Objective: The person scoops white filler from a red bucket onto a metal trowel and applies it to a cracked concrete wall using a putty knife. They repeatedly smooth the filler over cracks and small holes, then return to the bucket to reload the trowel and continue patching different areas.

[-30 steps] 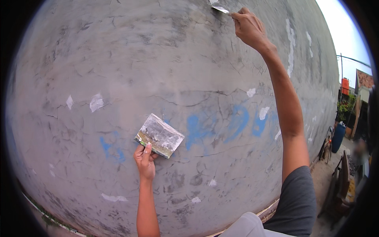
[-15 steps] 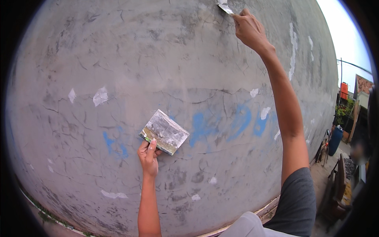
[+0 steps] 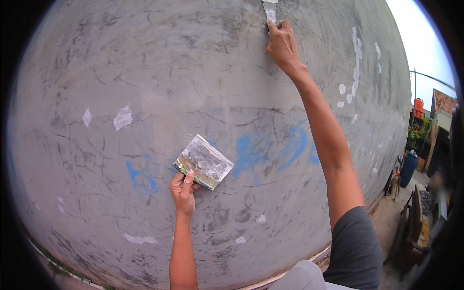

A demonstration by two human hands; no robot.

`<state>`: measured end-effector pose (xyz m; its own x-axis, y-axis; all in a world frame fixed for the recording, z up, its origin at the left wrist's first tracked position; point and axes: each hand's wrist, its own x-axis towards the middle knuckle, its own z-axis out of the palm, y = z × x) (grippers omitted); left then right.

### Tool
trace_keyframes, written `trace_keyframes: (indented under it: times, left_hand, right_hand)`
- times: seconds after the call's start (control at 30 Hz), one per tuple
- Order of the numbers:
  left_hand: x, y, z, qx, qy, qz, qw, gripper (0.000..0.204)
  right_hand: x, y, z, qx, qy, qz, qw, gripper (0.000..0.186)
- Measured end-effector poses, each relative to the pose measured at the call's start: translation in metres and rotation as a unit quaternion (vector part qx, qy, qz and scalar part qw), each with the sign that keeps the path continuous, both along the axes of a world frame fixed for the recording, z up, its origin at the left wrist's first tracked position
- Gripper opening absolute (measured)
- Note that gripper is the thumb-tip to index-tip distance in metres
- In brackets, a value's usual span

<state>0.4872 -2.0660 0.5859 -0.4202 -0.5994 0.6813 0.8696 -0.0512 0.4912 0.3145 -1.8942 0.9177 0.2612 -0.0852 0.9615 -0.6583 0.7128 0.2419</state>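
Note:
My left hand grips the lower left edge of a flat rectangular board smeared with whitish-grey paste, thumb on its face. It is held up in front of the grey, cracked wall. High up, my right hand is closed round a putty knife, whose blade points upward against the wall at the top rim of the picture. The handle is hidden in my fingers. Whitish paste shows near the blade's tip.
Pale filler patches and blue paint marks dot the wall. To the right, past the wall's end, are a blue barrel, a wooden chair-like piece and an orange tank. A kerb-like strip runs along the wall's foot.
My right hand has moved left and slightly down, and the putty knife has turned from slanting to nearly upright. My left hand and the board have barely shifted.

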Motion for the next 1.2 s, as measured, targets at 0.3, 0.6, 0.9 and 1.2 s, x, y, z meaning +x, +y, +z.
trace_keyframes:
  times: [0.3,0.6,0.9,1.2]
  left_hand:
    - [-0.002,-0.016,-0.011,-0.019,0.003,-0.009,1.000,0.015]
    - [-0.004,-0.014,-0.008,-0.026,0.002,-0.026,0.999,0.016]
    - [-0.006,-0.016,-0.009,-0.040,-0.005,-0.021,0.999,0.016]
    - [-0.003,-0.021,-0.014,-0.049,-0.027,0.019,0.998,0.020]
  right_hand:
    - [0.048,0.051,0.026,0.077,-0.045,-0.032,0.996,0.031]
    - [0.043,0.031,0.012,0.078,-0.062,-0.040,0.994,0.031]
    - [0.020,0.056,0.093,0.021,-0.007,-0.028,0.999,0.022]
    - [0.017,0.061,0.066,0.170,0.036,-0.008,0.985,0.028]
